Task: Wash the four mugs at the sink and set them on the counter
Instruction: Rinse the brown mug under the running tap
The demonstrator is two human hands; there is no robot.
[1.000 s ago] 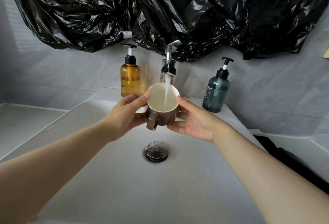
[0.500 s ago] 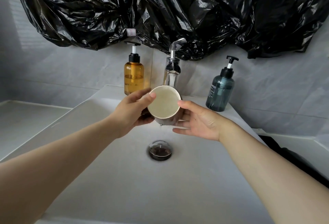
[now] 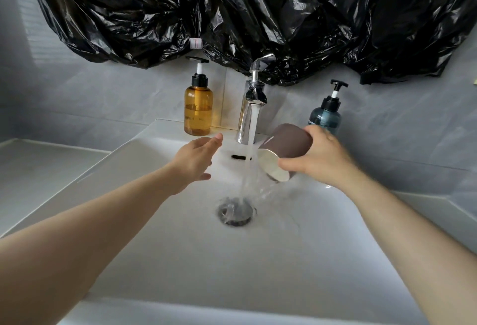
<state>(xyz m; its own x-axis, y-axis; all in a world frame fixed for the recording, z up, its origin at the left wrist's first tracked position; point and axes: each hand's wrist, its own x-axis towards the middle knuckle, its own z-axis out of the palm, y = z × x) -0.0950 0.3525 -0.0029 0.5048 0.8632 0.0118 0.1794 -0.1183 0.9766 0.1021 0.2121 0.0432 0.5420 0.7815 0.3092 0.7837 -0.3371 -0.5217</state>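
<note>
From the head view, crumpled black plastic sheeting [image 3: 232, 15] hangs across the wall above a white sink [image 3: 154, 260]. A chrome faucet [image 3: 251, 108] stands at the back rim, and its stream of water [image 3: 251, 149] falls straight onto the round drain [image 3: 235, 212]. A dark overflow slot [image 3: 238, 156] shows in the back wall of the basin, just left of the stream. An amber pump bottle [image 3: 198, 110], roughly half full of liquid, stands left of the faucet. A blue-green pump bottle [image 3: 325, 118] stands to the right, its lower part hidden behind the right hand [image 3: 324, 161].

That hand's grip is closed round the mug [image 3: 286, 144], fingers over the brown side and the thumb by the rim. The mug is held above the basin just right of the stream, tipped so its pale inside faces down and left. A thin run of water falls from its rim toward the drain. The left hand [image 3: 196, 161] hovers over the basin left of the stream, its grip slack with the fingers nearly straight, holding nothing and clear of the faucet. A grey tabletop [image 3: 38, 162] flanks the sink on the left.
</note>
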